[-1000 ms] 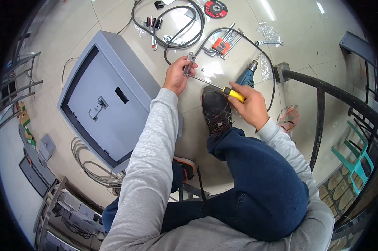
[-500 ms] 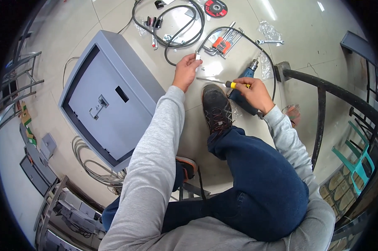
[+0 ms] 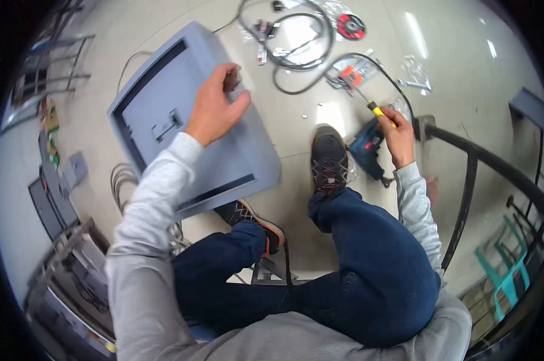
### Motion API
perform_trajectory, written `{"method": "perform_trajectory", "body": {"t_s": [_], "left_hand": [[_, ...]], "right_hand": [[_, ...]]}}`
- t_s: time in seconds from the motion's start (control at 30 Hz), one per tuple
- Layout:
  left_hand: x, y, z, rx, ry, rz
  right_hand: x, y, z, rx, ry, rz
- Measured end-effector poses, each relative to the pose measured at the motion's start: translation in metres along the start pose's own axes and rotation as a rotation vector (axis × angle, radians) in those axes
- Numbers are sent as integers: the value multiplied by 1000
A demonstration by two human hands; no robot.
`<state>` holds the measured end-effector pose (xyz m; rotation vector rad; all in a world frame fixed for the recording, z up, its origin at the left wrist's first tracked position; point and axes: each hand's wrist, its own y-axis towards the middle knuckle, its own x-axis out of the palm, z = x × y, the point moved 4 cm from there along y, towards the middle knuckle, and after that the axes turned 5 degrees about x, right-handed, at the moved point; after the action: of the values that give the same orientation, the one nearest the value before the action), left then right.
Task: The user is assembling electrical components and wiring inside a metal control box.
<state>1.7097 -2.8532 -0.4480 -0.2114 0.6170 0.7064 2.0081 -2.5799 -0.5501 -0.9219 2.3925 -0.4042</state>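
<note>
A grey metal cabinet [image 3: 187, 129] lies flat on the tiled floor [image 3: 308, 174], and it serves as the landmark here. The left hand [image 3: 215, 108] rests over the cabinet's upper right part, fingers curled at its far edge; whether they pinch anything small there cannot be told. To the right of the cabinet, past the person's black shoe [image 3: 329, 159], the right hand [image 3: 398, 135] is closed around a screwdriver [image 3: 374, 109] with a yellow-and-black handle, its shaft pointing up and away toward the clutter on the floor. Just under that hand, touching the floor, lies a blue power drill [image 3: 365, 150]. The two hands are well apart, one on each side of the shoe. Beyond the cabinet's far right corner lie loops of black cable [image 3: 296, 57], a red grinding disc [image 3: 350, 26] and some small parts in clear bags. At the cabinet's near left corner a coil of pale wire [image 3: 122, 180] lies on the floor.
</note>
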Motion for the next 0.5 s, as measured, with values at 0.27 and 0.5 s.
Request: {"method": "perform_trajectory", "body": {"t_s": [0.27, 0.5], "left_hand": [[-154, -226, -61, -650, 366, 251], [-84, -381, -102, -1111, 134, 919]], "right_hand": [[52, 22, -16, -304, -528, -4], [61, 1, -131, -550, -756, -311]]}}
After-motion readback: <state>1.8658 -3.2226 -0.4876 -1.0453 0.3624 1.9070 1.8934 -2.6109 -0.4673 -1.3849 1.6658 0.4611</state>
